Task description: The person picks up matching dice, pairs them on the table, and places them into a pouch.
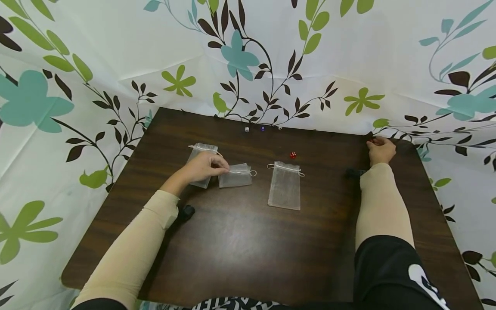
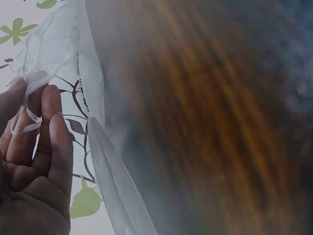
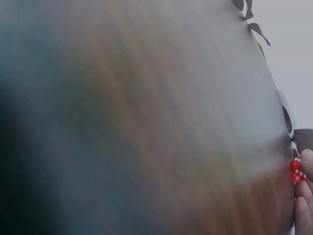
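Observation:
My left hand is at the left of the table and pinches the left end of a small sheer white drawstring bag between thumb and fingertips. The left wrist view shows its thin white ribbon looped by the fingers. Under that hand lies a second sheer bag, partly covered. A third drawstring bag lies flat to the right. At the far right corner my right hand pinches a red die with white pips, low by the table's back edge.
Another red die sits behind the third bag. Near the back edge are a white die and a blue die. A patterned white cloth hangs behind the dark wooden table.

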Tool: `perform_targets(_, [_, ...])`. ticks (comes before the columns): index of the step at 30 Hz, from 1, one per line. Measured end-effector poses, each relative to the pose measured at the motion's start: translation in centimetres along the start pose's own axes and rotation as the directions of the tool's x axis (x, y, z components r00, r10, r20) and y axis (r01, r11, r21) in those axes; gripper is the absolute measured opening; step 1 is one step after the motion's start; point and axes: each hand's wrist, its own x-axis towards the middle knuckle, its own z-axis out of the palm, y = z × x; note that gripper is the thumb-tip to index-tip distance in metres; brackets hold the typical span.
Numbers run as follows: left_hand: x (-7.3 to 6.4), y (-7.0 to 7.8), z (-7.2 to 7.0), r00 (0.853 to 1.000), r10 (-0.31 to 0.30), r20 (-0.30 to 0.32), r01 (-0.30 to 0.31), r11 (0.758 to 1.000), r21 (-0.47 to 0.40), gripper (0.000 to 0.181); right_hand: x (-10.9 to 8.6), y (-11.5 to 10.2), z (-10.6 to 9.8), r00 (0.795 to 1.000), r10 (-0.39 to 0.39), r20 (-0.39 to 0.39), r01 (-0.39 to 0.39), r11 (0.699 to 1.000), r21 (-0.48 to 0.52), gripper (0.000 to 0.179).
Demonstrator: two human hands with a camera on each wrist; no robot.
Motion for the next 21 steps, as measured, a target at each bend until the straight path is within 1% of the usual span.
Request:
perform_targets(5, [-0.01, 0.07, 0.15, 1.000, 0.002, 0.006, -0.002, 1.000, 0.015, 0.006, -0.21, 0.04, 0.21, 1.000, -0.013, -0.023, 0.012, 0.999, -0.036, 0.049])
perform_targets(12, [0.12, 0.01, 0.33, 1.000, 0.020, 0.015, -0.020, 1.000, 0.011, 0.006, -0.57, -0.11, 0.16, 0.997, -0.061, -0.053, 0.055, 0.992, -0.114, 0.044])
perform_targets(15, [0.08, 0.02, 0.29, 1.000, 0.025, 0.017, -0.025, 1.000, 0.002, 0.006, -0.49, -0.16, 0.17, 0.995, -0.083, -0.052, 0.074, 0.985, -0.159, 0.042])
perform_targets(18, [0.07, 0.02, 0.20, 1.000, 0.015, 0.017, -0.014, 1.000, -0.005, 0.006, -0.35, -0.22, 0.24, 0.994, -0.100, -0.043, 0.090, 0.977, -0.192, 0.041])
perform_targets(21, [0.07, 0.00, 0.08, 1.000, 0.003, 0.014, -0.003, 1.000, 0.001, 0.006, -0.46, -0.35, 0.43, 0.994, -0.106, -0.031, 0.098, 0.978, -0.182, 0.041])
